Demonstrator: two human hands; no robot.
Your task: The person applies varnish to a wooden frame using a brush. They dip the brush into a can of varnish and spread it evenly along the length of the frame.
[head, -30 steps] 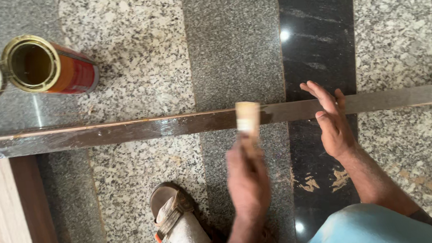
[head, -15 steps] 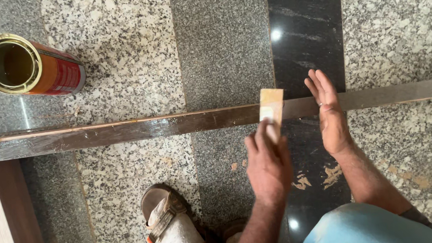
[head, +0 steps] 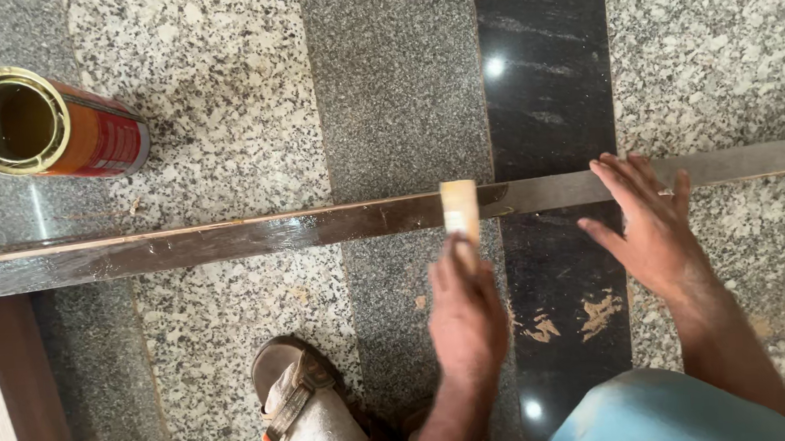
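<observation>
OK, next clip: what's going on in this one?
A person crouched over a granite floor spreads a glossy coating along a long wooden strip. The left hand holds a small pale applicator against the strip, where the wet shiny part meets the dull part. The right hand rests flat on the dull end. An open tin can lies on its side nearby.

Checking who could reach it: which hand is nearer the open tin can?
Left. The left hand holds the brush mid-strip, well right of the tin can; the right hand rests farther right.
</observation>
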